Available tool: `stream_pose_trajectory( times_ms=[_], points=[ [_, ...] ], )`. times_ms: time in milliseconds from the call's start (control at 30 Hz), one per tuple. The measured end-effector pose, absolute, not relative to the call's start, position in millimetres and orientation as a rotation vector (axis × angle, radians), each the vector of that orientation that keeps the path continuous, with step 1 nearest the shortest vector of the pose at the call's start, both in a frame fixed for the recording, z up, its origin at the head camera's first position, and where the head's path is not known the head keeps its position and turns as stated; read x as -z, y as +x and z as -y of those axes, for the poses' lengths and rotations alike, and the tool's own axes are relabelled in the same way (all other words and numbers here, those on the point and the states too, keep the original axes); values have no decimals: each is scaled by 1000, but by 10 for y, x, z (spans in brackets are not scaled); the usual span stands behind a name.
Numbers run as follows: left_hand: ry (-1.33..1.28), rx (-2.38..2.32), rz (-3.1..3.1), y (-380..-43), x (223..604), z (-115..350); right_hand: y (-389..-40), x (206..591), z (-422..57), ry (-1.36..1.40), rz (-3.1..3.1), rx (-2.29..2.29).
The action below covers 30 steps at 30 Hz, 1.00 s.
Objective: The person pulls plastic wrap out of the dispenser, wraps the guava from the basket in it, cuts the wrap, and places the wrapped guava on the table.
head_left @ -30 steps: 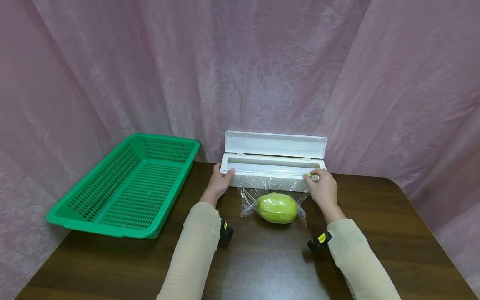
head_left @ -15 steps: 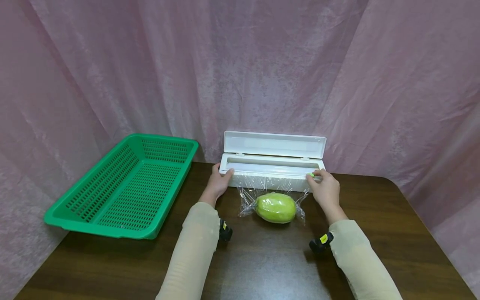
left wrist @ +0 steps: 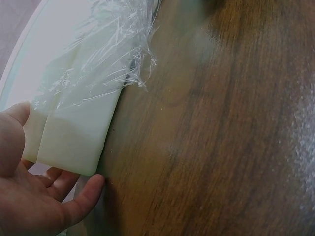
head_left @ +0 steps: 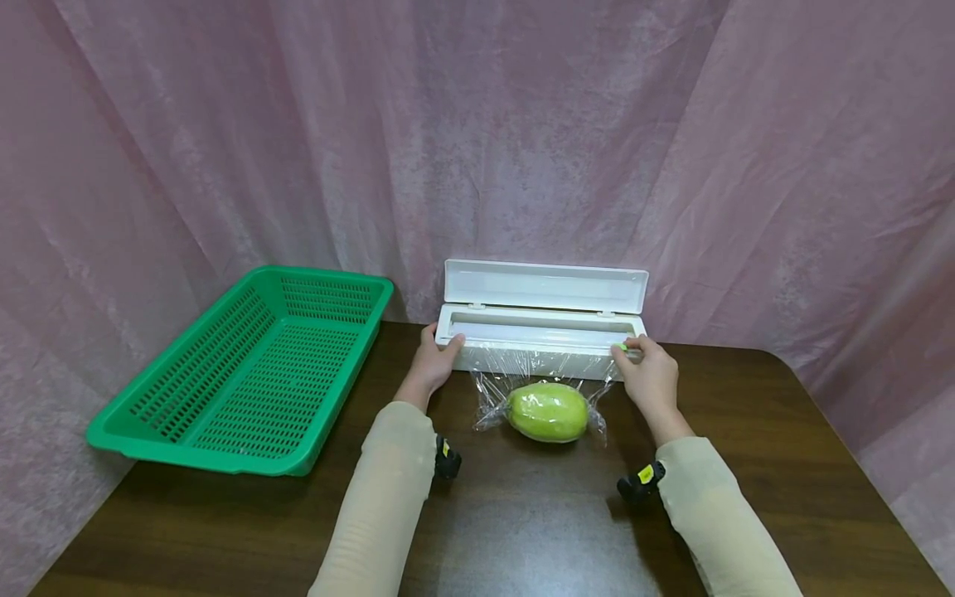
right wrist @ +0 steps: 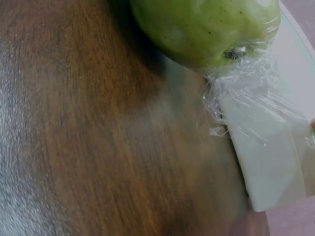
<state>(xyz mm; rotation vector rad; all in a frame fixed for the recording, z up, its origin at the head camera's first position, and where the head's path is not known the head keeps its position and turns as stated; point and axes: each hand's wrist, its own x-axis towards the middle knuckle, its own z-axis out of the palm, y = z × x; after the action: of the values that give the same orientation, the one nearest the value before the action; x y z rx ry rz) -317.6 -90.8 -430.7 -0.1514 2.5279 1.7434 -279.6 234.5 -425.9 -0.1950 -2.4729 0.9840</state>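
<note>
A white cling film dispenser (head_left: 548,286) stands at the back of the table with its lid raised and a roll inside. My left hand (head_left: 430,366) grips its left end, thumb on the top edge; in the left wrist view the fingers curl around that end. At the right end, my right hand (head_left: 652,383) pinches a small green slide cutter (head_left: 623,347) on the front rail. From the rail, cling film (head_left: 488,414) runs down to a green melon (head_left: 548,412) lying wrapped in front. Wrinkled film also covers the melon (right wrist: 206,27) in the right wrist view.
A green plastic basket (head_left: 351,406) with slotted sides sits on the left of the brown wooden table (head_left: 522,531). Directly behind the dispenser hangs a pink curtain (head_left: 537,149). Both wrists wear a black camera.
My right hand and the green slide cutter have moved slightly right along the rail, to near its right end. The left hand keeps its grip on the dispenser.
</note>
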Motion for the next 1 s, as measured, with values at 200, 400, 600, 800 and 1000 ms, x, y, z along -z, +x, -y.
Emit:
stream_pose_trajectory(
  times_ms=[200, 400, 600, 800, 1000],
  points=[
    [-149, -1752, -2533, -3174, 4306, 913, -2799, 4269, -2354, -190, 2460, -988],
    [-145, -1742, -2539, -3182, 4313, 913, -2808, 4272, -2363, -199, 2454, -997],
    [-145, -1748, -2537, -3186, 4321, 915, -2815, 4266, -2366, -215, 2445, -1019],
    [-145, -1752, -2543, -3184, 4320, 907, -2808, 4264, -2370, -219, 2429, -1039],
    [-145, -1755, -2546, -3190, 4329, 912, -2807, 4266, -2369, -227, 2405, -1080]
  ],
)
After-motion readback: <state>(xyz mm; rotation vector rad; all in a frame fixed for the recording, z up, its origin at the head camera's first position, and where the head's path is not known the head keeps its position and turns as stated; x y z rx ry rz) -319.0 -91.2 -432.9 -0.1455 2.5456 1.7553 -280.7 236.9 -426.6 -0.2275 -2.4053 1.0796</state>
